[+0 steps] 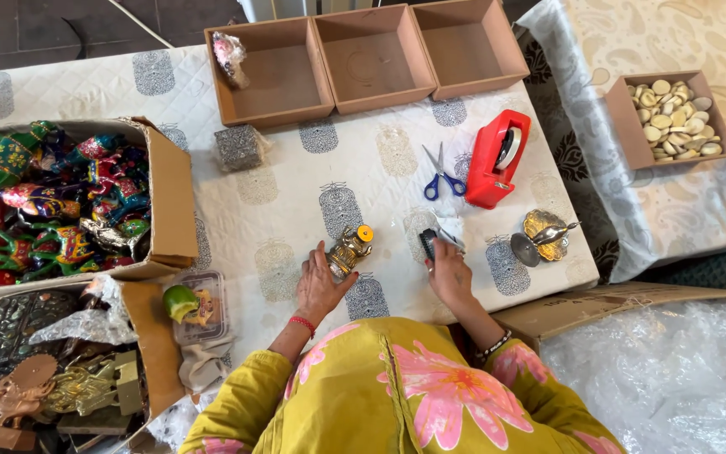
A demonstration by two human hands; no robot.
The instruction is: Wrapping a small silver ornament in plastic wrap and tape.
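My left hand [319,284] rests on the white quilted table cloth [296,181] and grips a small golden figurine [349,249] with an orange top. My right hand [449,274] lies a little to the right and holds a small dark brush-like thing [427,244] over a clear plastic wrap [440,225]. Blue-handled scissors [442,175] and a red tape dispenser [495,158] lie just beyond my right hand. A golden metal ornament [544,234] sits at the table's right edge.
Three open brown boxes [368,59] line the far edge; the left one holds a wrapped item [230,55]. A wrapped cube [240,147] sits below them. Cartons of painted figurines [52,202] and metal pieces [52,370] stand left. A box of pale discs [672,118] is right, bubble wrap [665,378] below.
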